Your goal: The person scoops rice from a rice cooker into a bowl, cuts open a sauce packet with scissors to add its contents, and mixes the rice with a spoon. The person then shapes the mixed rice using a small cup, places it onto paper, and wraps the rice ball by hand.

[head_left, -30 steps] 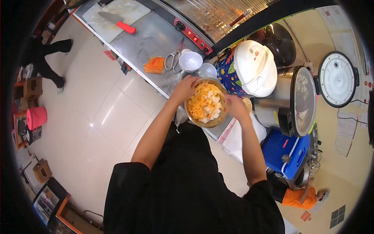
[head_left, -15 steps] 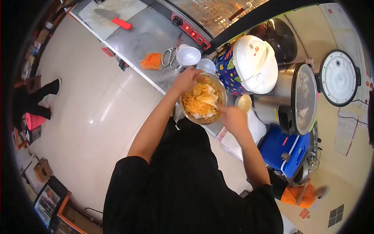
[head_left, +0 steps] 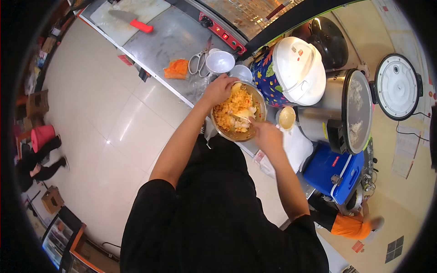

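Observation:
A steel mixing bowl (head_left: 261, 97) sits at the counter's front edge, close to my body. Orange-coloured rice (head_left: 230, 109) fills it, with some white patches left among the grains. My left hand (head_left: 220, 90) is closed on the rim at the upper left. In my right hand (head_left: 268, 136) is the handle of a pale rice paddle (head_left: 246, 113), its blade partly buried in the rice. Just beyond the bowl stand a white bowl (head_left: 220, 62) and a second small bowl (head_left: 241, 73). Scissors (head_left: 196, 64) lie beside an orange packet (head_left: 176, 69).
A red-handled knife (head_left: 142, 26) rests on a white cutting board (head_left: 150, 9). To the right are a patterned bucket with a white lid (head_left: 298, 68), a large open rice cooker (head_left: 318, 119), a small yellowish cup (head_left: 287, 118) and a blue cooler (head_left: 330, 170). A person in orange (head_left: 350, 226) stands beyond.
The paddle and my right hand have shifted slightly left and up, and the rice looks more mixed, with less white. My left hand stays on the rim. A person at far left has moved.

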The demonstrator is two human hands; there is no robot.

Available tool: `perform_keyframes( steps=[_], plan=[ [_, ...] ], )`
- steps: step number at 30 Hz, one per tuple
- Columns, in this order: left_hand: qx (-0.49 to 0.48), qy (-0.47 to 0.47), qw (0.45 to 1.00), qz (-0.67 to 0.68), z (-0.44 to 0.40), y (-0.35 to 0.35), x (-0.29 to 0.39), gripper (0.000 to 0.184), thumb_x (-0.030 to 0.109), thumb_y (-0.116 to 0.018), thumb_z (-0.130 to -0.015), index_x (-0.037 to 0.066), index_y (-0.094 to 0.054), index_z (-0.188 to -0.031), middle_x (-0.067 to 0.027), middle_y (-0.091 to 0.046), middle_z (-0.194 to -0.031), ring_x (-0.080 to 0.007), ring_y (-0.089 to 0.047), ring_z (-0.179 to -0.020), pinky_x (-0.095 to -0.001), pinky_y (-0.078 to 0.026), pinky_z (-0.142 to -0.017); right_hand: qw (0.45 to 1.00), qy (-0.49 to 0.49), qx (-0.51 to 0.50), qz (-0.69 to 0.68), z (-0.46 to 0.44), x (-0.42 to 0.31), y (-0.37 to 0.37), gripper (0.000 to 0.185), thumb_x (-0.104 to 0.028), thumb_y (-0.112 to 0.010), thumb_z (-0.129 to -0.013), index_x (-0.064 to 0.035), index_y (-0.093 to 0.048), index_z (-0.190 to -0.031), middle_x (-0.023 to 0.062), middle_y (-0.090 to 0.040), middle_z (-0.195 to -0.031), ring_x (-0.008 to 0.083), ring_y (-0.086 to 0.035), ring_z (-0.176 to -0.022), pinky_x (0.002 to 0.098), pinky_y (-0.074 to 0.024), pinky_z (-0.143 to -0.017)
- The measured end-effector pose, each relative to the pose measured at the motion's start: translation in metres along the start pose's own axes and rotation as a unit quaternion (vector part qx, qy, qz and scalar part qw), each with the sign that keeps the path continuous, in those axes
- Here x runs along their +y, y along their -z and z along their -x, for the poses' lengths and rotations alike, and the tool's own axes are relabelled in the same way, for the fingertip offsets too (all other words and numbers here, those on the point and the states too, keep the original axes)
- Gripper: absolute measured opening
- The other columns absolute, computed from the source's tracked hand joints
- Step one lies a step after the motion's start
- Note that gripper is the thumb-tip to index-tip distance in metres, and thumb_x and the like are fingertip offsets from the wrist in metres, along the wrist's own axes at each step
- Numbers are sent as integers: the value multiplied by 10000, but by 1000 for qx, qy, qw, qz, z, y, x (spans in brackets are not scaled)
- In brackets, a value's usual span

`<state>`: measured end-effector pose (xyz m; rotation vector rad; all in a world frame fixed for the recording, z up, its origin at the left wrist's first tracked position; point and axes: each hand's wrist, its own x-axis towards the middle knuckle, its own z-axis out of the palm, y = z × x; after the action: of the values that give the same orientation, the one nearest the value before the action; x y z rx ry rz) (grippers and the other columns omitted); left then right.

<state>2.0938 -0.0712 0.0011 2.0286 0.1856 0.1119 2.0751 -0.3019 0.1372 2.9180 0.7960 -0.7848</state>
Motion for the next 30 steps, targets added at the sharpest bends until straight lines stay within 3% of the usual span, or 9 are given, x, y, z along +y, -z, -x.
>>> perform_keyframes(
  steps=[3,8,11,15,19,23,25,28,30],
  plan=[
    [-16,14,999,34,-4,0,-7,278,158,-525,-987,91,-673,-1212,-155,-616,-1052,-317,-610,-1029,-384,-478,-911,1000,11,-2,-14,19,-8,44,423,-134,-572,-881,-295,-681,-1256,140,-700,-934,323,-704,-854,444,-555,-709],
    [-38,33,993,103,-7,2,-5,278,196,-536,-994,73,-676,-1200,-147,-646,-1096,-269,-621,-1058,-358,-475,-938,996,82,-16,28,-8,-9,-26,410,-133,-569,-883,-296,-691,-1239,150,-710,-933,329,-706,-849,456,-555,-707],
    [-9,59,992,112,3,10,-4,290,219,-544,-996,62,-665,-1209,-151,-651,-1125,-263,-627,-1068,-358,-482,-935,998,36,-44,0,7,-2,33,417,-118,-567,-881,-289,-691,-1241,161,-715,-913,329,-711,-838,468,-552,-699],
    [18,99,990,99,28,13,-6,300,225,-543,-1000,45,-652,-1214,-167,-658,-1144,-271,-634,-1082,-366,-490,-929,995,14,67,-69,-24,11,42,448,-101,-552,-869,-276,-678,-1261,165,-710,-904,357,-698,-828,479,-547,-706],
    [70,113,987,95,33,9,-4,299,221,-535,-1001,37,-653,-1205,-183,-667,-1138,-296,-642,-1079,-377,-488,-933,996,57,59,-34,-48,5,-9,387,-131,-532,-901,-247,-692,-1234,199,-690,-880,389,-677,-786,477,-540,-696],
    [93,90,989,71,30,13,0,291,202,-540,-998,26,-657,-1199,-185,-676,-1108,-304,-655,-1042,-370,-496,-910,1000,15,-22,-11,-1,3,21,404,-138,-541,-895,-271,-684,-1248,160,-707,-881,365,-690,-800,478,-547,-716],
    [81,113,989,54,30,15,6,286,193,-544,-997,22,-661,-1194,-178,-682,-1095,-287,-660,-1023,-364,-500,-893,998,53,-12,26,-11,4,-13,407,-132,-560,-883,-279,-693,-1238,141,-713,-887,342,-696,-825,462,-550,-715],
    [110,75,985,113,27,-1,-19,290,204,-534,-1005,21,-641,-1203,-162,-685,-1076,-255,-658,-998,-354,-501,-872,996,77,-1,46,-19,8,-18,407,-135,-578,-874,-269,-689,-1243,124,-714,-921,312,-703,-869,453,-551,-728],
    [100,104,978,150,35,10,-13,279,212,-527,-999,30,-636,-1180,-184,-673,-1068,-319,-650,-1001,-390,-495,-881,999,49,-3,2,-8,1,23,408,-131,-566,-880,-274,-688,-1243,116,-713,-955,304,-703,-891,453,-553,-742]
  ],
)
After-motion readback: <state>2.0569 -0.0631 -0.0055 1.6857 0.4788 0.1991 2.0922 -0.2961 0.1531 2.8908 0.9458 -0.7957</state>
